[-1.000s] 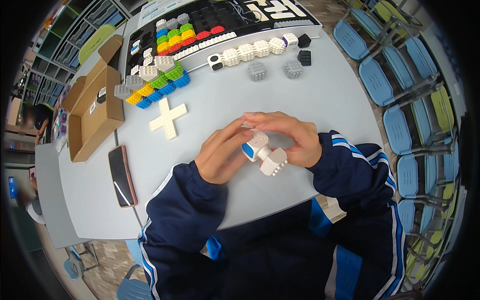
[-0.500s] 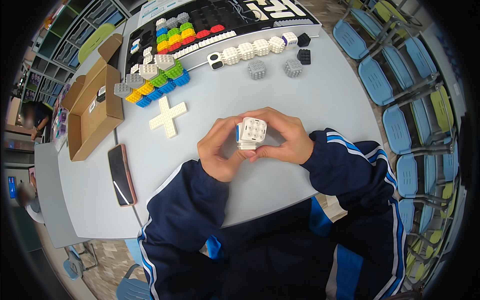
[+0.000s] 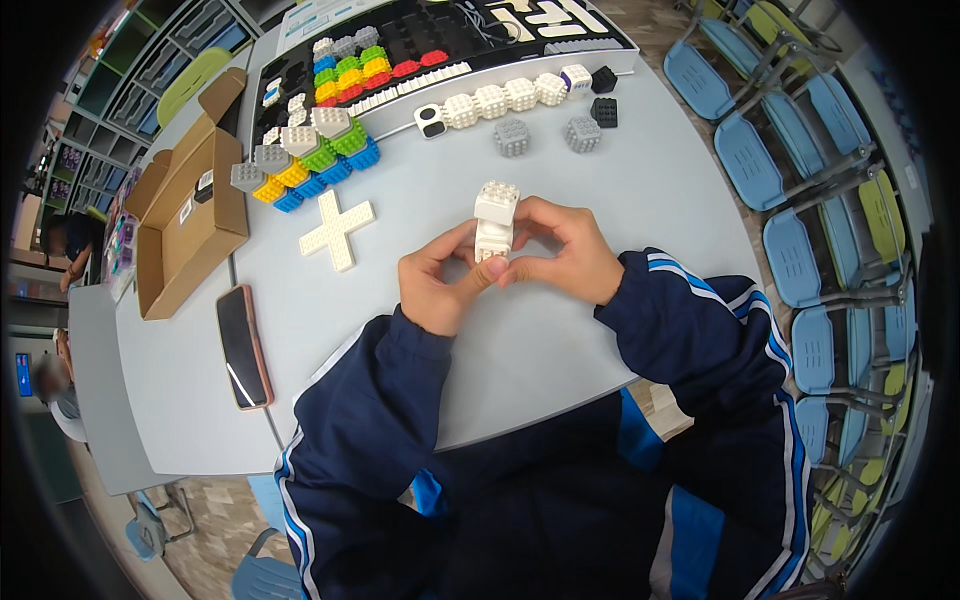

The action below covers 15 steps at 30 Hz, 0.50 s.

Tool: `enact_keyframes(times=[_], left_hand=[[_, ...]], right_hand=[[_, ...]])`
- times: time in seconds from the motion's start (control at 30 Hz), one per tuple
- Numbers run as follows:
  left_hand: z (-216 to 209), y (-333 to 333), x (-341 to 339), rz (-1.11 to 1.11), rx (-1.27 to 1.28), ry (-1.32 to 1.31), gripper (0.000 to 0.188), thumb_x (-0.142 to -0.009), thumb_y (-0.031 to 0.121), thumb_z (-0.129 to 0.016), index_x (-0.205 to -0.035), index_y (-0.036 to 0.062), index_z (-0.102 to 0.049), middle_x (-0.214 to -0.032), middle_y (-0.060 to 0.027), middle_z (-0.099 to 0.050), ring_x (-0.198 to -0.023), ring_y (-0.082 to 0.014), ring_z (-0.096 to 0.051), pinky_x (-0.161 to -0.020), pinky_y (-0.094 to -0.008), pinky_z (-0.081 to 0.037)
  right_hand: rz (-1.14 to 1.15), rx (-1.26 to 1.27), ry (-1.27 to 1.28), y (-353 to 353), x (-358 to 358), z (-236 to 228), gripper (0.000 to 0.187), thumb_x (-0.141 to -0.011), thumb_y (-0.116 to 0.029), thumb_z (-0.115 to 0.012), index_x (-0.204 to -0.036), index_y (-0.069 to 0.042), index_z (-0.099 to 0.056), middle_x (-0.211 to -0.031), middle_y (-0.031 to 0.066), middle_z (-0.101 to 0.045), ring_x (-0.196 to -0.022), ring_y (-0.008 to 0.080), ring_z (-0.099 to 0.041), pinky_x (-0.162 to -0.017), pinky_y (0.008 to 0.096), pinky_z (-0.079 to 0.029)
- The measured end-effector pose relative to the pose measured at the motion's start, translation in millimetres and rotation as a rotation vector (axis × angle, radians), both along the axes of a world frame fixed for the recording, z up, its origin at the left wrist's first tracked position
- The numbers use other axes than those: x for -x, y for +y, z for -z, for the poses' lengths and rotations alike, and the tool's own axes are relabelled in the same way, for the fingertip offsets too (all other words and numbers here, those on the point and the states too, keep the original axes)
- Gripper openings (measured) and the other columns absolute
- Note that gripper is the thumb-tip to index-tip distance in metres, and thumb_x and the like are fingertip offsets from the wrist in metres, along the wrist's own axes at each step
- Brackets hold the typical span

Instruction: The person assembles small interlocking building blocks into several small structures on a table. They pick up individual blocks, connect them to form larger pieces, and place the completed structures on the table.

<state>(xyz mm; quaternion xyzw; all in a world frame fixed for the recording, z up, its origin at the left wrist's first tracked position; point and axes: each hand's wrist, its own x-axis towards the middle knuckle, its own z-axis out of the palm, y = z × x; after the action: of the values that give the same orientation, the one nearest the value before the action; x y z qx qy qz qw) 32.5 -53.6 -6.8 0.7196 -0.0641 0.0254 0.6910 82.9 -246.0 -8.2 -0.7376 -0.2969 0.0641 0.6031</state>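
Observation:
Between my hands, above the near part of the table, stands a white studded block piece (image 3: 496, 215), made of blocks stacked one over another. My left hand (image 3: 437, 277) grips its lower end, thumb in front, the other fingers curled behind. My right hand (image 3: 566, 252) closes on the same lower end from the other side, thumb and fingers near the tips touching it. Part of the piece's lower end is hidden by the thumbs. Left of my hands lies a cream cross-shaped studded plate (image 3: 337, 230).
A row of white cubes (image 3: 490, 101) lies before the black parts tray (image 3: 420, 45). Two grey cubes (image 3: 512, 138) sit nearer. Coloured blocks (image 3: 320, 160) are stacked at the left, beside an opened cardboard box (image 3: 205, 225). A phone (image 3: 244, 345) lies near the left edge.
The white block piece has been turned upright; its studded face, which was toward me, now points up and sits farther from me. Both hands have shifted their hold to its lower end.

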Motion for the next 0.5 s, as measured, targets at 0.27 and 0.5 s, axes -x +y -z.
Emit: enact_keyframes(times=[0.27, 0.5], left_hand=[[11, 4, -5, 0.153, 0.154, -0.088, 0.056, -0.079, 0.009, -0.08, -0.128, -0.0024, -0.056, -0.11, -0.0082, -0.067, -0.101, -0.0149, -0.062, -0.094, -0.0318, -0.048], [6, 6, -3, 0.182, 0.361, 0.091, 0.047, -0.09, 0.005, -0.069, -0.131, -0.0012, -0.046, -0.12, -0.0118, -0.062, -0.109, -0.0172, -0.061, -0.097, -0.0324, -0.047]], right_hand=[[-0.02, -0.029, 0.019, -4, -5, -4, 0.05, -0.073, -0.021, -0.087, -0.113, 0.0, -0.064, -0.101, 0.0075, -0.069, -0.086, 0.0155, -0.064, -0.079, 0.0293, -0.051], [-0.098, -0.051, -0.036, -9, -6, -11, 0.052, -0.077, -0.017, -0.082, -0.122, 0.0, -0.063, -0.103, 0.0087, -0.068, -0.089, 0.0173, -0.063, -0.078, 0.0293, -0.05]])
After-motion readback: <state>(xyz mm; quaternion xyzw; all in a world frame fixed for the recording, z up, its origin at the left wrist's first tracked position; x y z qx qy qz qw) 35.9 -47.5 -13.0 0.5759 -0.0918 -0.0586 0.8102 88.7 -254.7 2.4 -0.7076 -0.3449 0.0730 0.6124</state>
